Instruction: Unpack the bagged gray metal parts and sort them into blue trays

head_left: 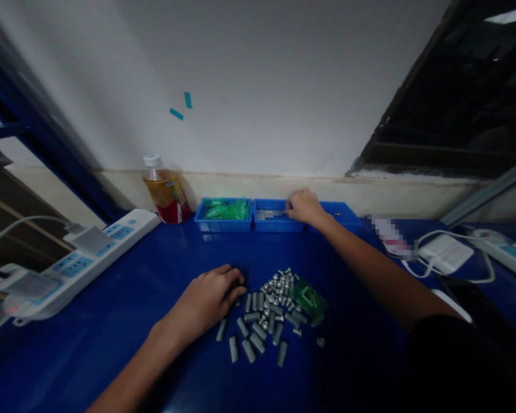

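My left hand [212, 295] rests on the blue table, fingers curled, beside a pile of small grey metal cylinders [266, 315]; whether it holds one is hidden. A green plastic piece [309, 299] lies at the pile's right edge. My right hand [303, 206] reaches far forward over the middle blue tray [275, 223], fingers pinched at the small metal parts [269, 214] in it. The left blue tray [223, 222] holds green plastic parts [227, 209].
A bottle of amber drink [165, 192] stands left of the trays by the wall. A white power strip [75, 261] with plugs lies at the left. A white adapter [445, 253] with cable and another strip [505, 252] lie at the right.
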Demonstrator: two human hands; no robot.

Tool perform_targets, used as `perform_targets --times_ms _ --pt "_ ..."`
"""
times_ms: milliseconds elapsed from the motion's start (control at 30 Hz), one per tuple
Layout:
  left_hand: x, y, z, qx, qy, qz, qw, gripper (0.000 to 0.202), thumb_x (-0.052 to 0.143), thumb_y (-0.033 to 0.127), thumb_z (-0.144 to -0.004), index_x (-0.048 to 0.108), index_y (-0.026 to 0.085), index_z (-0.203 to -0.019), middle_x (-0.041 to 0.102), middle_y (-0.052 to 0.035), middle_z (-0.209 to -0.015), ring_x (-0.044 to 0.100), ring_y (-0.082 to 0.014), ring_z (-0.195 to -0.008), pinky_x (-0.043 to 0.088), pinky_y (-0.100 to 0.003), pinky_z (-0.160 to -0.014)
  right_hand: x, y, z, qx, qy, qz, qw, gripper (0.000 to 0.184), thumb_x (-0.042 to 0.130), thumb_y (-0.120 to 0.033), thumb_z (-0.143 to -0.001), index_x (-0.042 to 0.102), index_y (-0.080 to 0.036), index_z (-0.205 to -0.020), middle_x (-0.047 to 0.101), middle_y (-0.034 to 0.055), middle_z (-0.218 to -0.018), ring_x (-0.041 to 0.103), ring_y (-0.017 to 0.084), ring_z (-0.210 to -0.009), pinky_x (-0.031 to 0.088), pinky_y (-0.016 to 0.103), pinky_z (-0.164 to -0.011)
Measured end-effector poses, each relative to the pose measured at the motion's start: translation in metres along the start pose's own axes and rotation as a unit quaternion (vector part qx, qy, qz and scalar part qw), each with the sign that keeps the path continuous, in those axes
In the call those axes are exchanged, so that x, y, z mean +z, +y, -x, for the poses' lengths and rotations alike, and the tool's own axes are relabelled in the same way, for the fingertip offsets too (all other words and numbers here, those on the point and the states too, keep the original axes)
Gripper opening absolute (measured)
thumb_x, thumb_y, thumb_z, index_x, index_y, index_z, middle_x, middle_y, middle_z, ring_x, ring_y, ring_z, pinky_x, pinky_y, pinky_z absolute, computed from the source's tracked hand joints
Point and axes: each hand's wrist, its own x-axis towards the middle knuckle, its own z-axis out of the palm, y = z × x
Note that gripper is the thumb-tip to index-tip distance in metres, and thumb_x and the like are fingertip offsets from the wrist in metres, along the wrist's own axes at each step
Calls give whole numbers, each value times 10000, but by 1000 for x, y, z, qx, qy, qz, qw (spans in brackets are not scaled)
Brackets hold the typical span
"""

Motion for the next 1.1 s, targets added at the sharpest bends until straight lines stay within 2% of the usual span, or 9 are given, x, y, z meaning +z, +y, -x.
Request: perform_targets --times_ms 133,233,333,500,733,833,900,967,1100 --pt "-6 -6 6 -3 -18 5 1000 295 606 398 -793 578 270 -1058 594 -31 -1048 618 -236 -907 462 -329 -778 2 -5 -6 -30 -47 8 998 201 649 -356 -778 733 -215 -894 665 114 -990 514 285 -1025 422 357 -816" --pt "-5 -9 8 -10 -21 8 1000 303 621 332 -773 571 281 -1067 604 -27 -1055 618 -245 -923 463 -334 -777 6 -7 -13 -58 -86 9 995 198 639 -362 -791 734 -237 -911 705 66 -893 610 221 -873 448 279 -719" --pt "-1 -10 8 -10 -15 18 1000 259 545 224 -796 567 273 -1049 620 -25 -1014 621 -230 -907 470 -318 -757 8 -10 -20 -74 -105 35 991 199 653 -300 -780 737 -157 -890 708 124 -889 646 231 -825 457 272 -686" --pt "3 -13 5 -4 16 3 1000 364 438 145 -818 566 266 -1137 584 -62 -1069 584 -224 -992 459 -342 -858 5 -17 -27 -107 -98 76 986 281 716 -246 -731 708 -75 -953 679 211 -970 628 301 -949 469 322 -763" --pt "9 -26 -6 -75 81 -25 994 335 405 157 -853 546 244 -1144 571 -69 -1104 597 -217 -978 470 -338 -837 -1 -8 -26 -108 -81 64 989 290 692 -349 -770 702 -92 -903 681 185 -930 625 272 -923 451 295 -740" --pt "9 -30 -9 -63 117 23 991 244 394 183 -881 558 198 -1062 590 -81 -1044 610 -207 -923 474 -325 -812 -3 -5 -2 -92 -28 -2 995 298 543 -398 -877 687 -137 -850 686 105 -823 627 195 -788 430 262 -681" --pt "8 -27 -10 -24 145 75 986 210 390 207 -900 555 182 -1027 603 -81 -1005 604 -199 -916 473 -319 -821 -1 -11 31 -76 83 -107 988 290 469 -361 -919 659 -156 -841 664 61 -771 597 168 -737 420 267 -682" --pt "9 -18 -10 17 157 131 979 199 385 232 -916 553 186 -1012 614 -67 -978 600 -185 -904 476 -305 -817 5 -21 71 -82 191 -190 960 234 478 -320 -913 635 -159 -848 635 42 -735 567 167 -728 418 294 -731" --pt "16 5 -12 63 144 209 965 195 386 242 -930 555 200 -1016 623 -42 -970 594 -166 -906 476 -285 -810 13 -33 119 -169 213 -231 934 174 505 -281 -897 617 -154 -938 635 62 -835 539 192 -829 409 328 -781"
